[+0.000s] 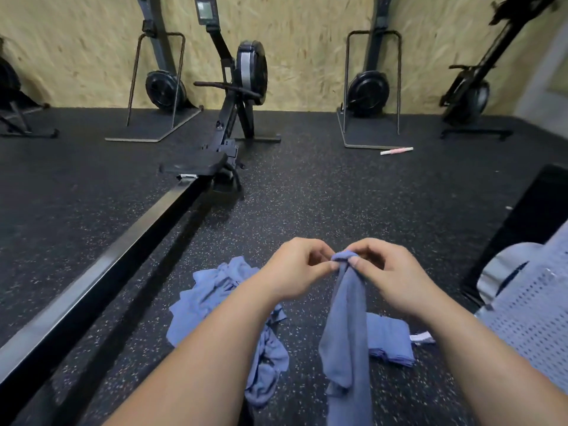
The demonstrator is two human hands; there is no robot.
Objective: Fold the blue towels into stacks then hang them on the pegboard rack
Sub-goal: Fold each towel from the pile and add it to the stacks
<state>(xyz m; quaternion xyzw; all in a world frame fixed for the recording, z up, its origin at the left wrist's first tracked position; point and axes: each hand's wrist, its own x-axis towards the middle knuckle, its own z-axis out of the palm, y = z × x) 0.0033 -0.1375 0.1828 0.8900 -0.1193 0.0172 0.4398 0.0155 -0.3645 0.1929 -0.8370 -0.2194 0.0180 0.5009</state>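
**Pinched at the top edge, one towel hangs ready for folding**

Both hands make the grip: the left hand (299,269) and the right hand (388,272) come together, thumbs and fingertips clenched on the bunched top edge of a blue towel (349,318). Held that high, the cloth drops straight down from the grip in a long loose fall, which looks like a way of letting its weight pull it out so an edge or corner can be found before folding.

Below the grip and to its left, a crumpled heap of unfolded towels (212,302) lies on the speckled black floor (322,195). Below and just to the right, partly hidden by the hanging cloth, sits a folded stack (390,339), flat and squared, with a white tag showing at its far end. A pale mesh bag (528,318) lies further right; what it holds I cannot tell.

No pegboard rack is in sight. Beyond the grip stands a rowing machine (236,96) against the chipboard wall.
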